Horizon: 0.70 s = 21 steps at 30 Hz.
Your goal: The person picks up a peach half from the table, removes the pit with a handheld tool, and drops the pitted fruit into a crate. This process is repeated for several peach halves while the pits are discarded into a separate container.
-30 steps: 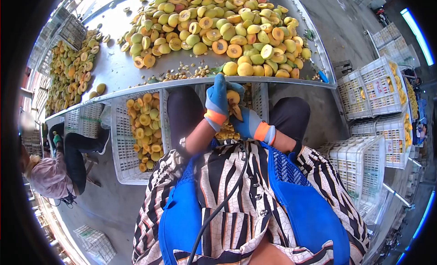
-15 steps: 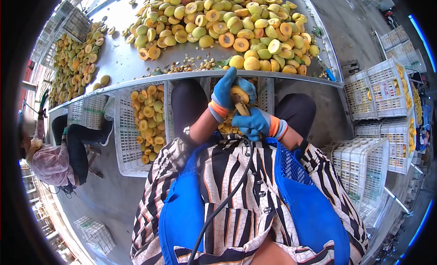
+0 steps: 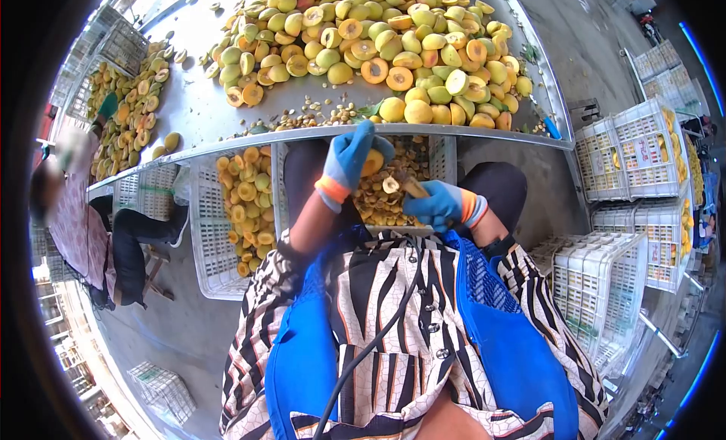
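Note:
My left hand (image 3: 354,158), in a blue glove, is closed round a yellow peach half (image 3: 372,163) just below the table's front edge. To its right, my right hand (image 3: 434,204), also gloved, grips the handle of a tool (image 3: 414,187). A small pale piece (image 3: 390,185) shows at the tool's tip, above a crate of pits and scraps (image 3: 386,205) between my knees. Cut and whole peaches (image 3: 363,46) are heaped on the metal table (image 3: 189,107), with loose pits (image 3: 318,113) near its edge.
A white crate of peach halves (image 3: 208,236) stands left of my legs. Stacked white crates (image 3: 616,156) are at the right. A co-worker (image 3: 83,228) sits at the far left, one gloved hand over another peach pile (image 3: 128,126). A blue-handled object (image 3: 551,127) lies at the table's right corner.
My hands have moved apart: the left has gone left with the peach half, the right slightly right with the tool. The co-worker's arm now reaches onto the table.

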Available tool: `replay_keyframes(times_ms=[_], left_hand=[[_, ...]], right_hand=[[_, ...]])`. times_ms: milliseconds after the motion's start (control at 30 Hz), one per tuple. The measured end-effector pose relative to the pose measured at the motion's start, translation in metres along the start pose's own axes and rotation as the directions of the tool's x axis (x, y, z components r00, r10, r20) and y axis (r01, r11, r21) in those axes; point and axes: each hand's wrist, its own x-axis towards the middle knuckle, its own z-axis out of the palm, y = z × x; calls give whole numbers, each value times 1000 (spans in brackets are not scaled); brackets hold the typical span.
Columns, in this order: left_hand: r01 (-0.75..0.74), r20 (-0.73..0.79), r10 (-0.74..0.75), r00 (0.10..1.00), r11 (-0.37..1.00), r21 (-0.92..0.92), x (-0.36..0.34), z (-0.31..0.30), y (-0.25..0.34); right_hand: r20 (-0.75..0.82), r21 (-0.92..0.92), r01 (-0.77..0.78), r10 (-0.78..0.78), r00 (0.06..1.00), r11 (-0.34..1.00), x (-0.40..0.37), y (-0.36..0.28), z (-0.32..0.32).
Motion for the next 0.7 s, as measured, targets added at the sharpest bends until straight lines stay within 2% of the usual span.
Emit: replay_keyframes(times_ms=[33, 67, 100, 133, 200, 267, 300, 333, 367, 467, 533, 567, 600, 667, 700], left_hand=[[-1, -28, 1, 1000, 1000, 1, -7, -16, 11], [-1, -59, 1, 998, 1000, 4, -14, -35, 22], [-26, -157, 40, 987, 995, 92, -23, -53, 34], [-44, -255, 89, 963, 983, 176, -30, -70, 44], [-116, -409, 289, 866, 910, 398, -35, -117, 54], [53, -555, 404, 728, 773, 632, -29, -184, 54], [106, -455, 618, 641, 516, 850, -24, -216, 58], [195, -281, 778, 563, 205, 959, -16, -241, 63], [269, -393, 724, 566, 288, 919, -6, -257, 66], [222, -370, 727, 579, 296, 929, 54, -304, 51], [158, -303, 703, 644, 265, 951, 96, -325, 36], [125, -318, 626, 712, 333, 935, 112, -325, 35], [147, -359, 565, 742, 385, 911, 133, -339, 21], [188, -379, 476, 793, 401, 896, 157, -360, 4], [183, -380, 478, 792, 407, 895, 160, -361, 2]], right_hand=[[-157, -283, 73, -122, 980, 956, 29, 20, -13], [-267, -548, 95, -281, 922, 831, 56, 38, -22], [-355, -236, 147, -226, 907, 961, 58, 41, -15], [-332, -51, 81, -93, 939, 995, 51, 29, -11], [-329, -33, 91, -96, 939, 995, 57, 28, -11], [-353, -95, 71, -101, 930, 993, 68, 37, -14], [-350, -90, 45, -74, 934, 995, 74, 40, -17], [-347, -84, 19, -47, 937, 996, 80, 44, -21], [-359, -102, 15, -51, 932, 995, 84, 44, -21], [-353, -54, -13, -6, 936, 998, 98, 54, -34], [-382, -66, -16, -10, 924, 998, 100, 53, -34], [-378, -14, -16, 10, 926, 1000, 101, 53, -35], [-374, 39, -18, 31, 927, 999, 101, 53, -36], [-397, 0, -18, 17, 918, 1000, 101, 57, -38], [-413, -31, -13, -2, 911, 999, 101, 57, -37]])
